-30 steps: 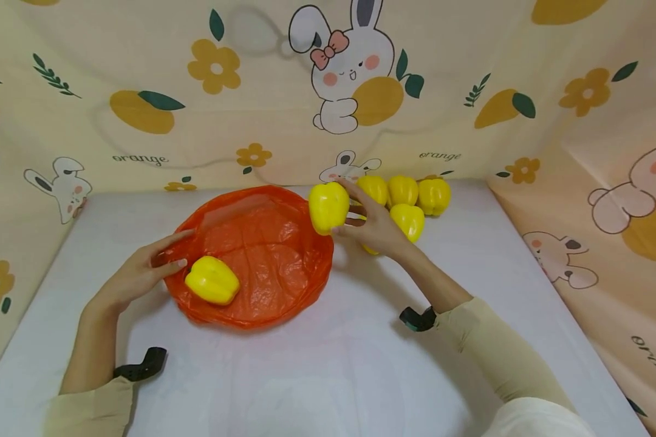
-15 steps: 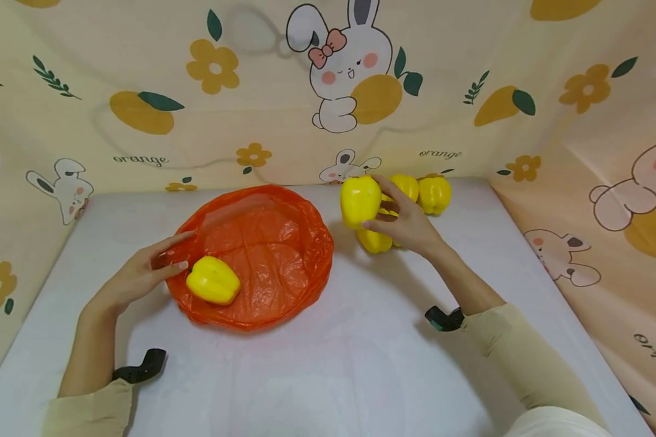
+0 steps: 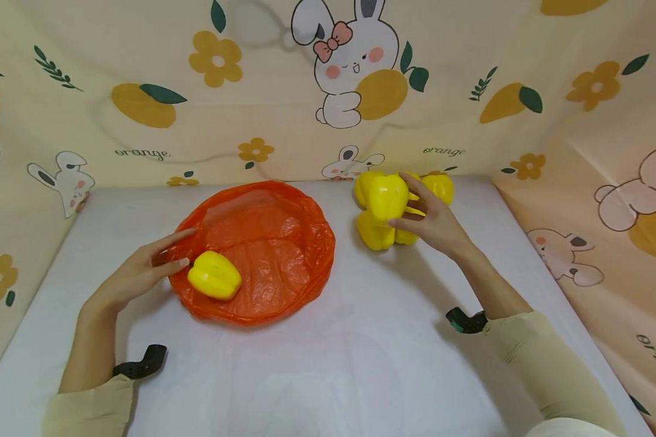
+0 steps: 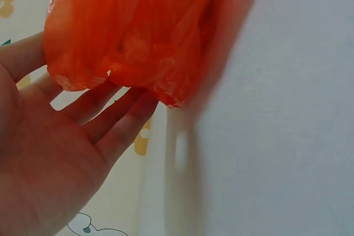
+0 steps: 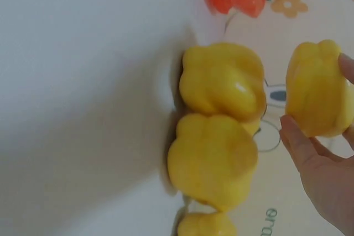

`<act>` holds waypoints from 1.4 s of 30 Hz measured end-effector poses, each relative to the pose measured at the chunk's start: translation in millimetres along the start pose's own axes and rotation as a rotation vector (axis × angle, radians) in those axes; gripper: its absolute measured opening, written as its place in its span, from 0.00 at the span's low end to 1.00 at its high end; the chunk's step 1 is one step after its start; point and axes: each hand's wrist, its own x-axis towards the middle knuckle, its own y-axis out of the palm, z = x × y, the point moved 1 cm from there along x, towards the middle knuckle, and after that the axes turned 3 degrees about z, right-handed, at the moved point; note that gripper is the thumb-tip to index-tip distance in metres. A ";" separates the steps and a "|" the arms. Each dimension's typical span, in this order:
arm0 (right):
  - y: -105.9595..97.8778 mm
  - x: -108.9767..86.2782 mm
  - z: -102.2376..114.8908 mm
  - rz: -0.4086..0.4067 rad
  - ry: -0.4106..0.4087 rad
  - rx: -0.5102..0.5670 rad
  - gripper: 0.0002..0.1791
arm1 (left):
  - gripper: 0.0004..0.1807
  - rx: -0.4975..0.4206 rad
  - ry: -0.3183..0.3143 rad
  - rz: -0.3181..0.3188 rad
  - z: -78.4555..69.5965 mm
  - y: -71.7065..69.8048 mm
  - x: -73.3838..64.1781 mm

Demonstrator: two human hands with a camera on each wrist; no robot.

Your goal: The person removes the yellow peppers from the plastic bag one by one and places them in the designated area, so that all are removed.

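Observation:
A red-orange plastic bag (image 3: 276, 243) sits open on the table with a yellow bell pepper (image 3: 214, 275) inside, near its left rim. My left hand (image 3: 136, 273) holds the bag's left side, its thumb over the rim beside that pepper. In the left wrist view, the bag (image 4: 138, 31) hides the fingertips of this hand (image 4: 61, 147). Raised above the table, a second yellow bell pepper (image 3: 388, 197) is gripped between the thumb and fingers of my right hand (image 3: 437, 221). Several more yellow bell peppers (image 3: 375, 233) cluster behind and below it, partly hidden by pepper and hand.
White cloth covers the table (image 3: 306, 376). A patterned cloth wall (image 3: 240, 109) rises directly behind the bag and the pepper cluster, and another side (image 3: 596, 200) stands at the right. Black wrist devices (image 3: 467, 320) stick out near both sleeves.
My right hand has carried its pepper rightward, from beside the bag's right rim to in front of the pepper cluster. The left hand, the bag and the pepper in it stay in place.

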 end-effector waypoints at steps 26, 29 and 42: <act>-53.6 -30.0 -26.2 -0.035 0.029 -0.109 0.49 | 0.35 -0.090 -0.030 0.064 1.2 -2.1 2.2; -60.7 -32.8 -27.1 -0.041 0.023 -0.125 0.49 | 0.35 -0.082 -0.023 0.062 0.2 -4.1 3.3; -83.6 -44.9 -40.7 -0.014 0.064 -0.146 0.49 | 0.39 -0.089 -0.018 0.069 -0.9 -1.2 -0.5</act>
